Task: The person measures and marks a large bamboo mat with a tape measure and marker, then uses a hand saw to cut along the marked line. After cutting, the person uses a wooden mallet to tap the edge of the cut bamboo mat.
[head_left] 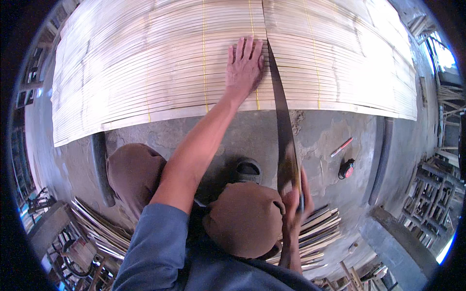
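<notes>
Slat mat [145, 72] under left hand [244, 68], beside saw [284, 126]

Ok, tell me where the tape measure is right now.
The tape measure lies on the concrete floor at the person's right, just below a red pencil, to the right of the saw that the right hand grips.

We're pressing our left hand [245, 65] flat on the slatted bamboo mat [145, 72], fingers spread, while our right hand [296, 203] is gripping the handsaw [281, 121], its blade lying in the mat's cut just beside our fingers.
</notes>
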`<action>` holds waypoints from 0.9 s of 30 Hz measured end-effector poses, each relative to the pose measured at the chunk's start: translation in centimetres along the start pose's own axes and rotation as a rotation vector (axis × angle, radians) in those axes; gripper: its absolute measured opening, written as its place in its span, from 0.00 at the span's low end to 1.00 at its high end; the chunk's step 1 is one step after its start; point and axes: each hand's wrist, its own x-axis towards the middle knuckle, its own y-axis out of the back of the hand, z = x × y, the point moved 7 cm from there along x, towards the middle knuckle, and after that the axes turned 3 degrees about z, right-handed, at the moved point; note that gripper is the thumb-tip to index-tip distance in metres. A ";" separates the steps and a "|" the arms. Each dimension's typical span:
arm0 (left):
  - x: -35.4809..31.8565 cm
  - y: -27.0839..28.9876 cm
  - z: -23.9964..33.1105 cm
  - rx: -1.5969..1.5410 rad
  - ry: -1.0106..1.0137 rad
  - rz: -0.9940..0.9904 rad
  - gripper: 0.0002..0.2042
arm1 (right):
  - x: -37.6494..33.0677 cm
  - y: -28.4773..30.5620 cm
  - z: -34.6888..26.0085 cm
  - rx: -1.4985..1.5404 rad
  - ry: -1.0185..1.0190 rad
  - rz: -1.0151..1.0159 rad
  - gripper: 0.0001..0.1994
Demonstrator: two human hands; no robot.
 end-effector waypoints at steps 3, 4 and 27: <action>0.3 -0.8 0.6 -0.010 -0.032 0.054 0.25 | 11.1 -6.1 2.4 0.120 -0.043 0.028 0.22; 0.8 -1.0 1.0 -0.014 -0.044 0.057 0.25 | 14.6 -7.6 2.2 0.171 -0.102 0.022 0.22; 0.1 0.2 0.2 -0.051 -0.019 -0.004 0.24 | -4.0 2.6 1.3 0.026 -0.134 -0.065 0.23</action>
